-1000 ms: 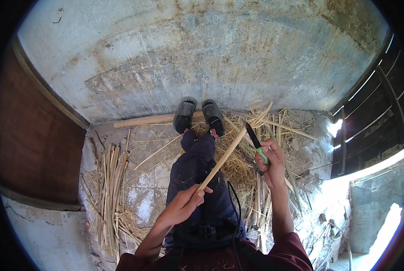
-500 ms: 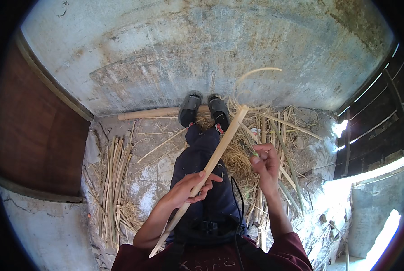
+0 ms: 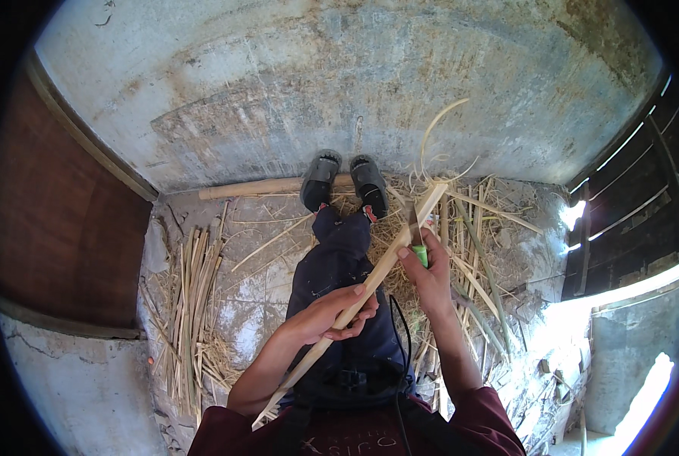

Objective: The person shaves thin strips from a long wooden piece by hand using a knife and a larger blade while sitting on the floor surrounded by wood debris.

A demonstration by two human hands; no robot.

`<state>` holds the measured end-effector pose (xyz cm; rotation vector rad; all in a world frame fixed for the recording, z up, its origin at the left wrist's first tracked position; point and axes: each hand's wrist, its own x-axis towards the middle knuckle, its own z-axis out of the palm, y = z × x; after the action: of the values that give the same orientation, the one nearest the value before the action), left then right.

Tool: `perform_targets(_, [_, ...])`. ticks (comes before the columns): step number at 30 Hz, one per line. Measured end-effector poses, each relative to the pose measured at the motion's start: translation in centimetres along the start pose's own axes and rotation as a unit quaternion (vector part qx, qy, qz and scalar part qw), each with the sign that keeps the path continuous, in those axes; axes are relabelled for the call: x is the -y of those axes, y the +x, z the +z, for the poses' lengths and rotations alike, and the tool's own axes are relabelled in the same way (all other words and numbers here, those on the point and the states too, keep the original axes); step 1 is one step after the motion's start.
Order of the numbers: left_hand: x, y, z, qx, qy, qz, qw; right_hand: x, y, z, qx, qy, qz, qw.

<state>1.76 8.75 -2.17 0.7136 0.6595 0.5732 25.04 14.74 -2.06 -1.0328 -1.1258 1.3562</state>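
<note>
A long pale bamboo strip (image 3: 386, 262) slants across my lap, from my left side up to the far right. My left hand (image 3: 338, 313) is wrapped round its lower half. My right hand (image 3: 428, 267) grips a knife (image 3: 421, 254) with a green handle, and its blade lies against the strip near the far end. The right thumb presses beside the strip's edge. Thin curled shavings (image 3: 429, 140) hang from the far end, one arching up in front of the wall.
A bundle of split strips (image 3: 191, 304) lies on the floor at left. Shavings and loose strips (image 3: 476, 266) litter the right side. A bamboo pole (image 3: 256, 188) runs along the foot of the concrete wall (image 3: 339, 91), by my shoes (image 3: 322, 178). A black cord (image 3: 405, 342) hangs over my lap.
My right hand has moved left and up, bringing the knife onto the strip. The strip's far end has swung to the right, and the left hand has shifted slightly right with it.
</note>
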Motion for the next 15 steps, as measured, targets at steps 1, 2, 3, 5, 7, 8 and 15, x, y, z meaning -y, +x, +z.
perform_targets(1, [0.1,0.1,-0.2,0.009,-0.002,0.003,1.000,-0.1,0.1,0.0,-0.001,0.005,0.003,1.000])
perform_targets(2, [0.2,0.1,-0.3,0.018,-0.005,0.006,1.000,-0.1,0.2,0.1,-0.003,0.010,0.006,1.000])
perform_targets(3, [0.3,0.1,-0.3,0.018,-0.005,0.006,1.000,-0.1,0.2,0.3,-0.002,0.052,0.013,0.999])
perform_targets(5, [0.5,0.0,0.0,-0.003,-0.036,-0.012,0.999,-0.1,0.3,0.3,-0.003,0.093,0.020,0.995])
perform_targets(7, [1.0,0.0,-0.3,0.016,-0.004,0.025,1.000,0.0,0.3,0.2,-0.045,0.080,0.013,0.996])
perform_targets(8, [1.4,-0.1,-0.5,0.034,0.028,0.062,0.997,-0.1,0.4,0.0,-0.046,0.079,0.012,0.996])
perform_targets(15, [2.6,-2.4,-2.4,0.049,0.158,-0.026,0.986,0.6,1.1,-2.5,-0.091,0.072,-0.009,0.993])
